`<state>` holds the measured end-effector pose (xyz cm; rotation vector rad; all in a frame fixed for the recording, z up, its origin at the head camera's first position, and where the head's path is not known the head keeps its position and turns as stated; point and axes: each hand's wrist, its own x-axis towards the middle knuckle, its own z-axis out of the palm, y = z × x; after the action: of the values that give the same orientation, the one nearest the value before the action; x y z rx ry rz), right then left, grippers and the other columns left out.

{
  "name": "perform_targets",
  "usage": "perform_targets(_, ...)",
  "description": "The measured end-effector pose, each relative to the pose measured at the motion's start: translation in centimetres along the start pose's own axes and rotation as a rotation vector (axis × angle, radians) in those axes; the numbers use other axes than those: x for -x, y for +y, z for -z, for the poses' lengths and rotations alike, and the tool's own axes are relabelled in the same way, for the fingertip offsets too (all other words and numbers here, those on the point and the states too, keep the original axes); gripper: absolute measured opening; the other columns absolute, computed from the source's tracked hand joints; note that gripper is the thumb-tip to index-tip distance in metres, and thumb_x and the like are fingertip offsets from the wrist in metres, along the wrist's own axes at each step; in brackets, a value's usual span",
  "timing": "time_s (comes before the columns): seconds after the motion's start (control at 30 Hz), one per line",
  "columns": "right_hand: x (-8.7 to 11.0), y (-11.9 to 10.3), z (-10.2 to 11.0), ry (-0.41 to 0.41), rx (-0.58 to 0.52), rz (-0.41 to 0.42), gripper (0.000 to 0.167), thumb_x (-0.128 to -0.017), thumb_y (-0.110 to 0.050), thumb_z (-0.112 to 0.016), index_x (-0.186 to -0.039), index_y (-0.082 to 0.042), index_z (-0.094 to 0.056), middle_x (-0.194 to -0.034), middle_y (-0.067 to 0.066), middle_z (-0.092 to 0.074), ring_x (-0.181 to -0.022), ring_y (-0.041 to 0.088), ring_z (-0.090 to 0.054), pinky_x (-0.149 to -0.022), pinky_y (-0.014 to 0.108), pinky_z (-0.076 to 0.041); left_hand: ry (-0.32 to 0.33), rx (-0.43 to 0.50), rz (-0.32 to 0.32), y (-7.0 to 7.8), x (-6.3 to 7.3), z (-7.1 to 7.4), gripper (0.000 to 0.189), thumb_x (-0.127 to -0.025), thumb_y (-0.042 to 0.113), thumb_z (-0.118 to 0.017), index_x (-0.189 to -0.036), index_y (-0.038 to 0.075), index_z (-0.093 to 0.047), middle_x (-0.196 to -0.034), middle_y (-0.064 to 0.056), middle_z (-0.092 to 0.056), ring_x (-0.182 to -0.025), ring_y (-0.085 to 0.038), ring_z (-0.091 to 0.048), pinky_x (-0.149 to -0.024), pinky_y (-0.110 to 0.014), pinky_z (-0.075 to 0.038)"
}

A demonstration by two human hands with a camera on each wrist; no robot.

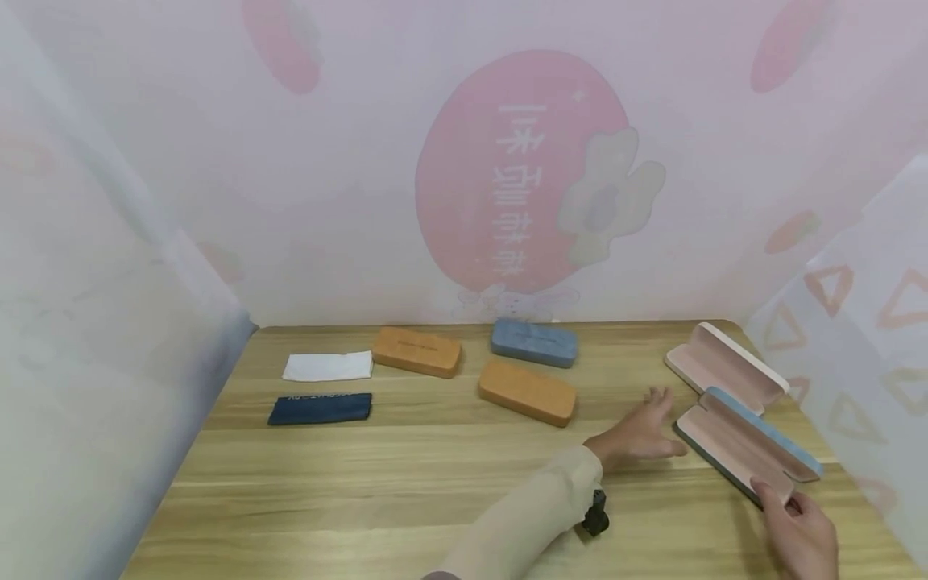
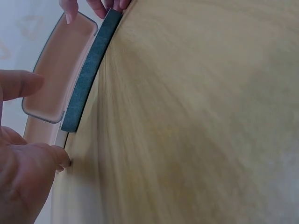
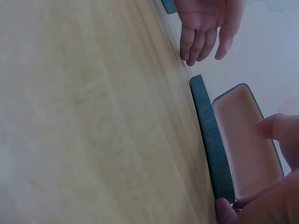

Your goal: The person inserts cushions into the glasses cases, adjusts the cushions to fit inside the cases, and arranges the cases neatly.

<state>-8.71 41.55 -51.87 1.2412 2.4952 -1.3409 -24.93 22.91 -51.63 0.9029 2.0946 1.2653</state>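
An open blue glasses case (image 1: 739, 455) with a pinkish lining stands at the right of the table. My right hand (image 1: 801, 536) grips its near end, thumb over the rim and fingers at the side below. In the right wrist view the case's blue side (image 3: 210, 135) runs along the tabletop. My left hand (image 1: 641, 431) is beside the far end of this case, fingers spread and holding nothing. From the left wrist view, the left thumb and fingers (image 2: 28, 168) appear around the case's end. Behind it lies a second open case (image 1: 725, 366), pale outside, also lined in pink.
Two closed orange glasses cases (image 1: 416, 352) (image 1: 528, 392) and a closed blue case (image 1: 534, 342) lie along the middle and back. A folded white cloth (image 1: 328, 366) and a folded dark blue cloth (image 1: 321, 408) lie at the left. Printed wall sheets border the wooden table (image 1: 326, 499).
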Motion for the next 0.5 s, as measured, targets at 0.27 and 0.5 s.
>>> perform_targets(0.27, -0.10, -0.24, -0.26, -0.009, -0.062, -0.028, 0.104, -0.097, -0.069, -0.040, -0.157, 0.010, -0.009, -0.157, 0.041, -0.019, -0.144, 0.056, -0.025, -0.114, 0.065, -0.032, -0.055, -0.026, 0.024, 0.85, -0.47, -0.59, 0.099, -0.093, 0.031, -0.072, -0.165, 0.021, -0.004, -0.171, -0.002, -0.003, -0.157, -0.015, -0.011, -0.126, -0.032, -0.020)
perform_targets(0.5, -0.11, -0.65, -0.41, -0.013, -0.153, -0.015, 0.104, -0.097, -0.066, -0.042, -0.157, 0.007, 0.002, -0.163, 0.036, -0.003, -0.150, 0.054, -0.012, -0.119, 0.064, -0.023, -0.089, 0.038, 0.029, 1.05, -0.64, -0.90, 0.092, -0.095, 0.031, -0.070, -0.164, 0.025, -0.009, -0.171, 0.005, -0.005, -0.157, -0.009, -0.006, -0.128, -0.032, -0.015)
